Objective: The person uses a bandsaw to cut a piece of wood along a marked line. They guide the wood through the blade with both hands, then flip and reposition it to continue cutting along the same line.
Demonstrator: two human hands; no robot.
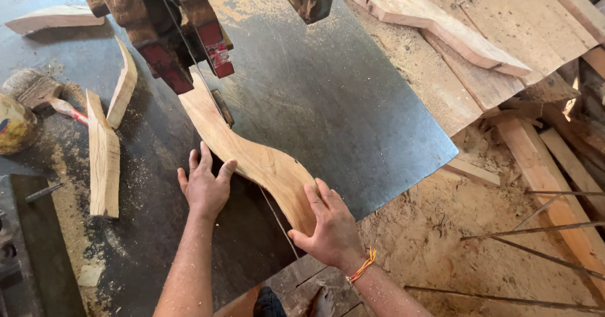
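Head view: curved pale wooden workpiece point(252, 153) lies flat on the dark steel saw table point(328, 96), its far end at the red blade guide point(189, 52). Left hand point(205, 184) presses open-palmed against its edge; right hand point(331, 229) grasps its near end.

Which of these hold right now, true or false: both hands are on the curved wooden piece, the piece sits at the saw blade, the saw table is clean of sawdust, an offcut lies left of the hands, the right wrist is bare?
1. Both hands are on the curved wooden piece. True: left hand presses its side, right hand grips its near end.
2. The piece sits at the saw blade. True.
3. The saw table is clean. False: sawdust is scattered on it.
4. A wooden offcut lies left of the hands. True.
5. The right wrist is bare. False: it wears an orange thread band.
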